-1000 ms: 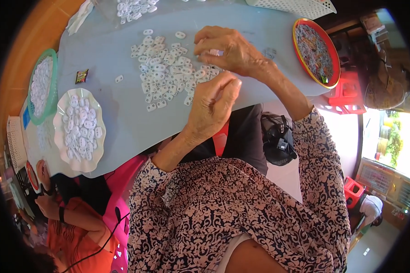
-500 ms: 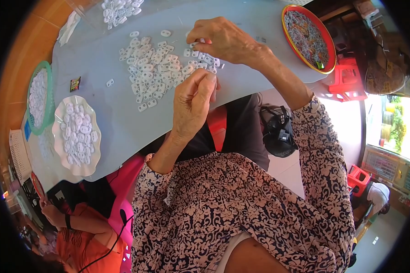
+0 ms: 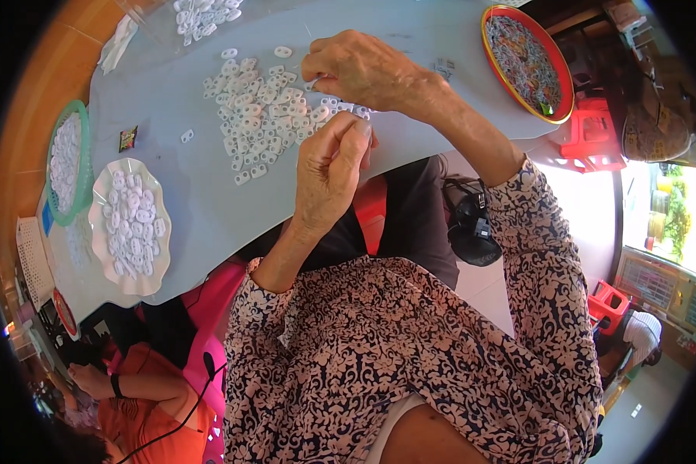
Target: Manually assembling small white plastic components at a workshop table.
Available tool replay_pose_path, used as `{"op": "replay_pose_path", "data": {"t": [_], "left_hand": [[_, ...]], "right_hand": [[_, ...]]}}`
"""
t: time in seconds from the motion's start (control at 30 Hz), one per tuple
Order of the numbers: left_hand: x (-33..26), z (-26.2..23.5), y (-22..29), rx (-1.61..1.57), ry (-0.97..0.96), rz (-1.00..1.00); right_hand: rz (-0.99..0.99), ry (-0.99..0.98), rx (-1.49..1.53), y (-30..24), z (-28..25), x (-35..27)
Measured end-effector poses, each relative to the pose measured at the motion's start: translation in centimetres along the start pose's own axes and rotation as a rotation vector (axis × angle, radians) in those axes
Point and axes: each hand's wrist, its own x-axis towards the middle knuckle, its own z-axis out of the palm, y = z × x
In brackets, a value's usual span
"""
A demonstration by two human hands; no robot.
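Small white oval plastic pieces with two holes lie in a loose heap on the pale blue-grey table. At the heap's near right edge is my left hand, curled closed with the thumb pressed on the bent fingers; whatever it holds is hidden inside. Farther off, my right hand reaches over the heap's right side from the right. Its fingers are bent down and drawn together at the pieces, and I cannot make out what lies between the fingertips. More pieces partly show beneath its palm.
A scalloped white dish and a green basket at left hold similar pieces. A wrapped packet lies nearby. A red tray of small thin bits stands far right. Another person in orange sits at lower left.
My right hand has shifted a little left over the heap, its fingertips lower and closer together. My left hand stays closed in nearly the same place.
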Motion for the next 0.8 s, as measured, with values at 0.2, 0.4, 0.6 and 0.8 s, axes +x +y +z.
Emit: {"op": "replay_pose_path", "data": {"t": [0.2,0.4,0.6,0.8], "left_hand": [[0.0,-0.2,0.6,0.027,-0.038,0.057],[1.0,-1.8,1.8,0.229,-0.009,0.151],[2.8,-2.8,3.5,0.325,0.133,0.102],[4.3,-3.2,2.4,0.162,-0.077,0.033]], "right_hand": [[-0.004,-0.095,-0.238,-0.2,0.4,0.7],[-0.031,0.191,-0.005,1.0,-0.4,-0.4],[0.242,0.123,0.483,0.1,-2.8,-2.7],[0.228,0.194,0.479,-0.9,-2.9,-4.7]]}}
